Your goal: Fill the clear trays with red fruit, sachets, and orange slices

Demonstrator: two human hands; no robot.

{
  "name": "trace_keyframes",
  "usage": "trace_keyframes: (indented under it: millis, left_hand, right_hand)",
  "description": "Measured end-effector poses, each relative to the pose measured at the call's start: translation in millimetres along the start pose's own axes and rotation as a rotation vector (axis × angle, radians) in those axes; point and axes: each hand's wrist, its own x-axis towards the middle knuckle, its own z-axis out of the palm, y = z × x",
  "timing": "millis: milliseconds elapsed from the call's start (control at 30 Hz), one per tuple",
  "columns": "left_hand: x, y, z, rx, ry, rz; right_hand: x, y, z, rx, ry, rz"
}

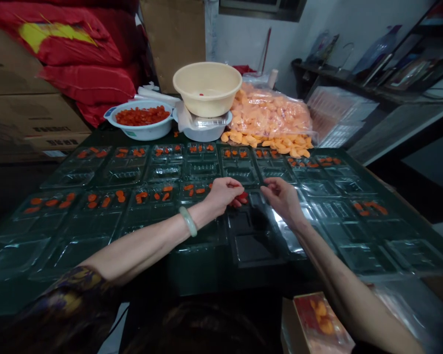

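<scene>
My left hand (pixel 223 196), a pale green bangle (pixel 188 221) at its wrist, is closed above the middle of the table. Small orange-red pieces (pixel 241 197) show at its curled fingers. To its right, my right hand (pixel 283 200) has its thumb and fingers drawn together; what they hold, if anything, is too small to make out. Beneath both hands lies a clear plastic tray (pixel 256 246) with moulded compartments. Rows of similar trays (pixel 140 216) cover the dark green table, many with a few orange-red pieces (pixel 51 202) in their far compartments.
Along the back stand a light blue basin (pixel 147 132) of orange-red pieces, a cream basin (pixel 206 105) on another container, and a large clear bag (pixel 269 110) of pale orange pieces. Boxes (pixel 18 113) and red sacks (pixel 92 78) rise at left. A printed box (pixel 319 319) sits below the near edge.
</scene>
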Motion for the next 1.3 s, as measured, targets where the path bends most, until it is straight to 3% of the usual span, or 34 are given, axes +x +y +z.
trace_keyframes:
  millis: [233,367,533,667,733,833,1100,1167,1267,1300]
  left_hand:
    - [12.5,-1.3,28.0,0.233,-0.016,0.087]
    - [30.2,-7.6,42.6,0.414,0.029,0.165]
    - [38.6,-10.7,44.0,0.518,0.013,0.236]
    - [31.6,-12.2,43.1,0.745,-0.098,0.334]
    - [28.7,-11.9,43.3,0.816,-0.075,0.412]
    - [28.0,-7.3,45.6,0.726,-0.018,0.453]
    - [14.2,11.0,81.1,0.287,-0.244,0.325]
    - [2.5,10.3,93.4,0.282,-0.307,0.4]
    - [-5.6,3.8,109.8,0.505,-0.599,0.647]
    - [-2.9,2.1,112.4,0.586,-0.634,0.711]
  right_hand:
    - [-12.1,18.5,-15.6,0.092,0.027,0.058]
    - [-19.2,16.4,-22.8,0.083,0.019,0.038]
    - [-31.1,6.6,-46.6,0.095,0.082,0.106]
    - [-40.8,10.3,-61.2,0.12,0.118,0.16]
    - [-44.8,13.4,-65.2,0.133,0.13,0.179]
    - [-51.3,14.6,-70.0,0.18,0.138,0.213]
    - [-70.9,-1.5,-79.8,0.56,0.067,0.447]
    - [-71.9,-3.1,-80.1,0.785,0.014,0.555]
    - [-67.9,5.3,-77.5,1.034,-0.137,0.717]
    - [-65.0,10.9,-75.2,1.063,-0.184,0.778]
